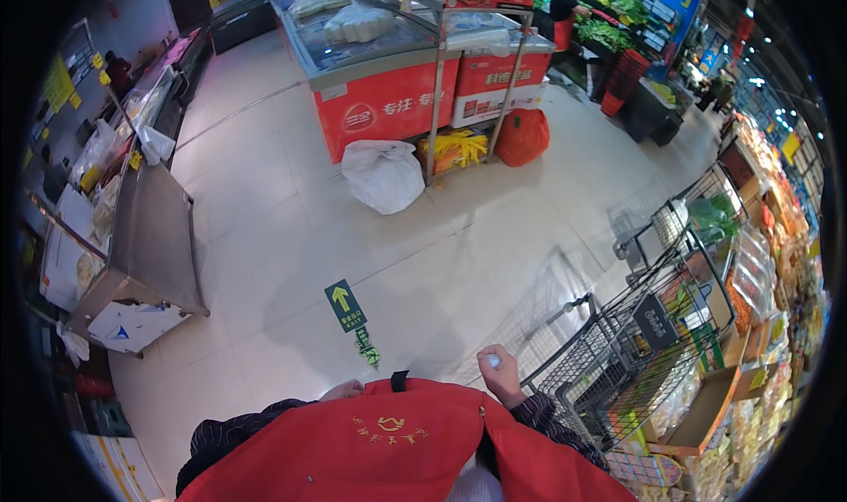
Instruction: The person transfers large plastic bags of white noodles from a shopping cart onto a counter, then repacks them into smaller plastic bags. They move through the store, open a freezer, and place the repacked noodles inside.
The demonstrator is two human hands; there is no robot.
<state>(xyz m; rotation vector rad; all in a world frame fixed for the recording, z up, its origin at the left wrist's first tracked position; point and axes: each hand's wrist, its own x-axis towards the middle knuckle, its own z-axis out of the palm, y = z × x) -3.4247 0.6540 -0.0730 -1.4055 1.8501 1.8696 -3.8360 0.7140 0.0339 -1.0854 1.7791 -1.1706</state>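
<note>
My right hand (506, 379) is closed in a fist around a small pale object (493, 361), of which only one end shows. That hand is raised in front of the red vest (397, 436), left of the wire shopping cart (589, 369) and apart from its handle. Only the back of my left hand (343, 389) shows at the vest's upper edge. The vest hides its fingers, so what it holds cannot be told. A green exit-arrow floor sticker (345, 305) lies on the tiled floor (284, 270) ahead.
Chest freezers (390, 98) stand ahead, with a white sack (384, 174) and a red bag (523, 137) at their base. A metal counter (152, 237) borders the left. Packed goods (761, 383) line the right behind carts. A person (564, 15) stands near the vegetables (605, 39).
</note>
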